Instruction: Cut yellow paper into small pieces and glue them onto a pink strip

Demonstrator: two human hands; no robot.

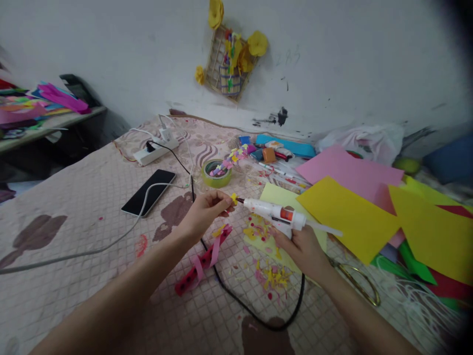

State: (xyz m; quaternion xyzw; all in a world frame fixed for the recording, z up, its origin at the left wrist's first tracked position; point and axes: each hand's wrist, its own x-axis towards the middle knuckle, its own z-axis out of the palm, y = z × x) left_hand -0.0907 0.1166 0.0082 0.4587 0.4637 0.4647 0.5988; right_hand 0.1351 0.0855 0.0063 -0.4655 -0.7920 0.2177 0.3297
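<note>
My left hand pinches a small yellow flower piece between closed fingertips. Wrapped round the handle of a white glue gun is my right hand. The gun's dark nozzle points left and meets, or nearly meets, the yellow piece. A glue stick sticks out of its rear, and a black cable loops below. Under the hands lies a red strip with black dots and pink ribbon. Small yellow and pink cut-outs are scattered on the cloth and on a pale yellow sheet beneath the gun.
A phone and a white power strip lie at the left. Behind the hands is a tape roll with a decorated stick. Scissors, a yellow sheet and white string are at the right.
</note>
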